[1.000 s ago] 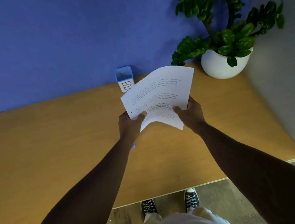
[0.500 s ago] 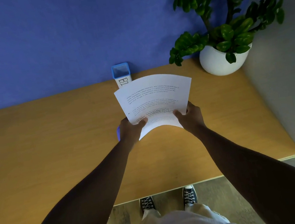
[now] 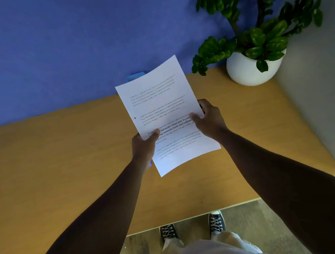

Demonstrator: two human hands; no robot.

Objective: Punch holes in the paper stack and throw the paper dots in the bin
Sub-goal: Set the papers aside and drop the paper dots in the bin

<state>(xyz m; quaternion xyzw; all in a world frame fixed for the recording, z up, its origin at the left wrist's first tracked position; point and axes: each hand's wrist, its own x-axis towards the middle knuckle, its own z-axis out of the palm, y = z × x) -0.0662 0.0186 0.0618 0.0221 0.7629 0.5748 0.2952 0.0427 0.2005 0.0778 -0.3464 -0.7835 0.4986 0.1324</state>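
I hold a white paper stack (image 3: 158, 97) with printed text above the wooden table (image 3: 47, 169), long side pointing away from me, tilted slightly right. One punched hole shows near its left edge. My left hand (image 3: 144, 147) grips the left edge, thumb on top. My right hand (image 3: 209, 119) grips the right edge. The small blue bin (image 3: 134, 76) stands at the table's back edge, mostly hidden behind the paper's top. A sliver of a blue object (image 3: 150, 163), perhaps the hole punch, peeks out under my left hand.
A white pot (image 3: 248, 73) with a green plant stands at the table's back right corner. A blue wall runs behind the table and a grey wall on the right. My shoes show below the table's front edge.
The paper stack has turned from lying wide across to pointing lengthwise away from me, and it now covers most of the bin. Both hands have shifted along its side edges.
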